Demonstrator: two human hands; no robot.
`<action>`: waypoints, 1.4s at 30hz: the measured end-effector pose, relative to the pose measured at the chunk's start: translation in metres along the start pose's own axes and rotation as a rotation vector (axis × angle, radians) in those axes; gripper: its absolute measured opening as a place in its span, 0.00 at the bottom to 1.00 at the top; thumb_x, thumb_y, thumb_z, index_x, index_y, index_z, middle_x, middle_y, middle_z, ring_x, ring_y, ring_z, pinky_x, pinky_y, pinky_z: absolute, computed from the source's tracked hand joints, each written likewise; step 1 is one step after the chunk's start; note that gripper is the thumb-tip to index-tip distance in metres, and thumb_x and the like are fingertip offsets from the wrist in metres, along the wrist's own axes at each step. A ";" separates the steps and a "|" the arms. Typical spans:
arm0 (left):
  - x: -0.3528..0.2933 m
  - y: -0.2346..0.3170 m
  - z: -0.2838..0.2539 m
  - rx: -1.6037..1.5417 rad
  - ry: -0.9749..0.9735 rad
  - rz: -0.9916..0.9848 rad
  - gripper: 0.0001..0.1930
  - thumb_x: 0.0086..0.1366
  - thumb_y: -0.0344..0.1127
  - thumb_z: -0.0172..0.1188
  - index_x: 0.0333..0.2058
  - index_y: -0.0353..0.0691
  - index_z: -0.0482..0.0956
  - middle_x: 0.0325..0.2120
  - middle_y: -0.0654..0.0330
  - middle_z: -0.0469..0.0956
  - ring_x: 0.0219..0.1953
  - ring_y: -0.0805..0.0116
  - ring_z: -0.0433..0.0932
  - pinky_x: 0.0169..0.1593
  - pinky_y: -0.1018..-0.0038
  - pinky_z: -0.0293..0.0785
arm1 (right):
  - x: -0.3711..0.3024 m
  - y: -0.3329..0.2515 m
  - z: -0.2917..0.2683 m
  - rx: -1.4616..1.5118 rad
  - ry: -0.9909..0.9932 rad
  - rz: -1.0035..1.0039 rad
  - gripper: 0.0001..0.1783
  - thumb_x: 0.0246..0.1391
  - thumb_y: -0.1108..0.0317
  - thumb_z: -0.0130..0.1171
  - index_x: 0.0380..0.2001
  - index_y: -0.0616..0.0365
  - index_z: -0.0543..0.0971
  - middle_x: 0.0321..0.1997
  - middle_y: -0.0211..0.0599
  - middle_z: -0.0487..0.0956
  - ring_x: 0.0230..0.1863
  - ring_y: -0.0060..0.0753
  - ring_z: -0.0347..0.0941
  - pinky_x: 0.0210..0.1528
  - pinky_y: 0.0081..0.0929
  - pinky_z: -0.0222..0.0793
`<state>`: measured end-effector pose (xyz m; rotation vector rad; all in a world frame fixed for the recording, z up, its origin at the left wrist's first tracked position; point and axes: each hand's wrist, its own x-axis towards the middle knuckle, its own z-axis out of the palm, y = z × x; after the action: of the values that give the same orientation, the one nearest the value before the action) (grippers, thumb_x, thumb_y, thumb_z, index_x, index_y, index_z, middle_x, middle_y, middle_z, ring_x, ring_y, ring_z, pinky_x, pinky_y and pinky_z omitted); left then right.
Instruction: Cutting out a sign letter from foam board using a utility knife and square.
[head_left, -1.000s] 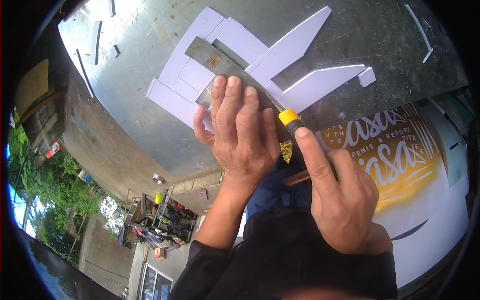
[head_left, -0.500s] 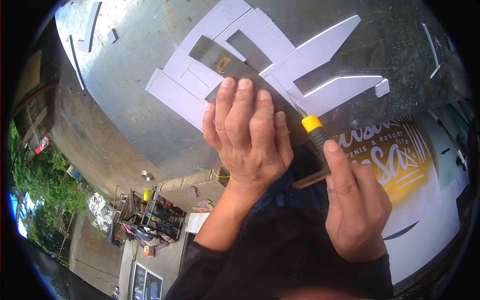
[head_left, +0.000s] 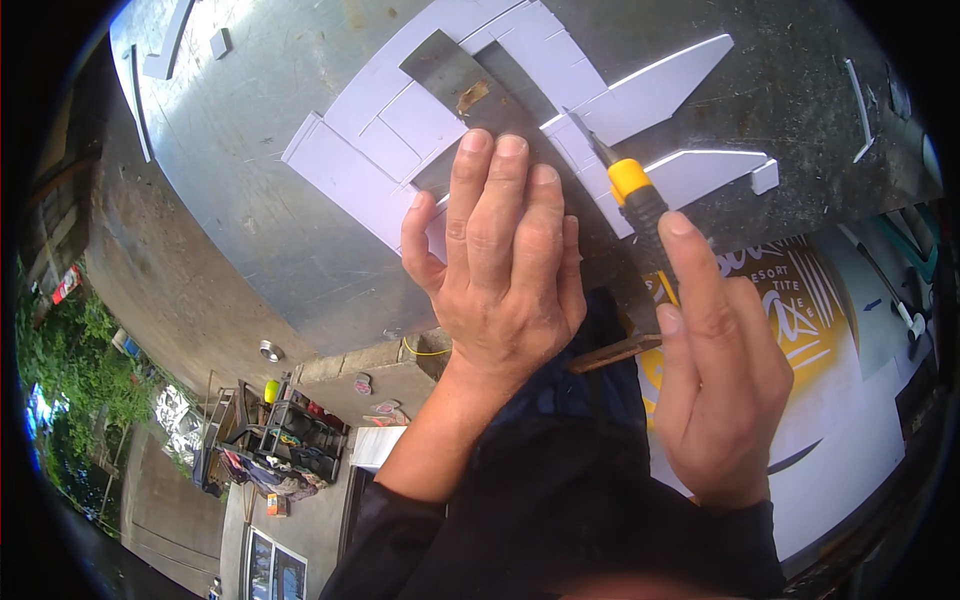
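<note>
My left hand (head_left: 505, 255) lies with fingers stretched out, pressing on a flat grey metal strip (head_left: 440, 75) with a brown patch. Beneath the strip is a white sheet of board (head_left: 345, 170), scored with lines and having rectangular cutouts and pointed arms. My right hand (head_left: 720, 375) is closed around a yellow-and-black utility knife (head_left: 632, 185), its forefinger extended along the handle. The blade tip rests at or just above the board, to the right of the strip. My left palm hides the strip's near part.
White offcuts, including a small square (head_left: 221, 43), lie on the metal tabletop (head_left: 250, 170) at left; a thin sliver (head_left: 860, 115) lies at right. Below the table edge are a brown bar (head_left: 615, 353) and a yellow-and-white printed sheet (head_left: 825, 400). A cluttered rack (head_left: 290, 440) stands lower left.
The knife has moved away from me and slightly left, its blade now farther up the board. The metal strip has shifted leftward on the board, uncovering a white band beside the knife.
</note>
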<state>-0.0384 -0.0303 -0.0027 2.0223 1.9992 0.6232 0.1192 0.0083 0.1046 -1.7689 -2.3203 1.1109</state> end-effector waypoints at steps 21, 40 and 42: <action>-0.001 0.002 0.006 0.000 0.065 -0.024 0.15 0.66 0.35 0.61 0.50 0.41 0.81 0.61 0.55 0.76 0.67 0.57 0.71 0.72 0.56 0.47 | 0.002 -0.001 0.011 -0.009 0.084 -0.048 0.32 0.52 0.85 0.61 0.62 0.63 0.77 0.32 0.39 0.76 0.27 0.35 0.73 0.30 0.31 0.70; 0.002 0.005 0.003 0.027 0.043 -0.043 0.16 0.65 0.35 0.61 0.51 0.43 0.82 0.61 0.58 0.76 0.67 0.60 0.72 0.71 0.54 0.49 | -0.001 -0.003 0.012 -0.042 0.074 -0.034 0.31 0.54 0.84 0.60 0.63 0.62 0.76 0.30 0.39 0.73 0.27 0.37 0.72 0.30 0.33 0.69; 0.002 0.003 0.003 0.033 0.026 0.008 0.16 0.64 0.32 0.59 0.51 0.38 0.80 0.60 0.52 0.76 0.67 0.57 0.71 0.73 0.60 0.44 | -0.001 -0.003 0.012 -0.035 0.089 -0.041 0.31 0.54 0.84 0.60 0.63 0.62 0.76 0.30 0.39 0.73 0.27 0.37 0.72 0.31 0.33 0.69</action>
<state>-0.0341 -0.0277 -0.0032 2.0518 2.0303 0.6247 0.1118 0.0007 0.0973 -1.7355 -2.3278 0.9707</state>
